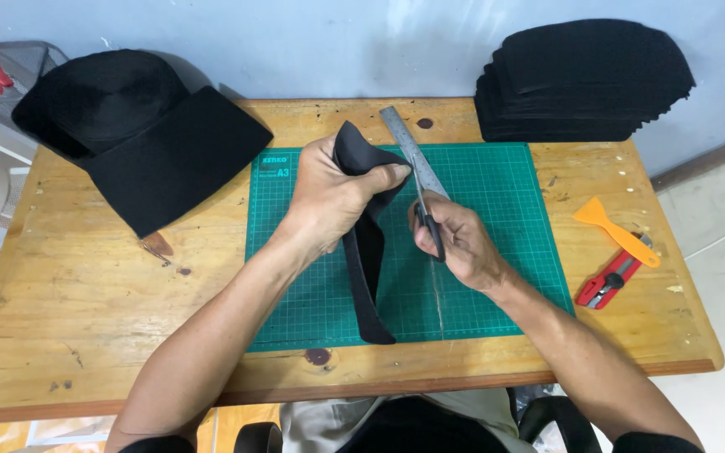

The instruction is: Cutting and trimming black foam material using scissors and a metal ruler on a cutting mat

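We see a black fabric piece [367, 252] at the centre of the frame, bunched at its top end and hanging down in a long curved strip, its lower tip resting near the bottom edge of the picture's middle. Just right of it is a small dark-handled cutting tool [430, 222], upright, its slim blade pointing up.

You're in a small craft workshop: a green cutting mat [497, 252] on a worn wooden workbench [86, 310], stacked black fabric pieces [581, 80] at two o'clock.
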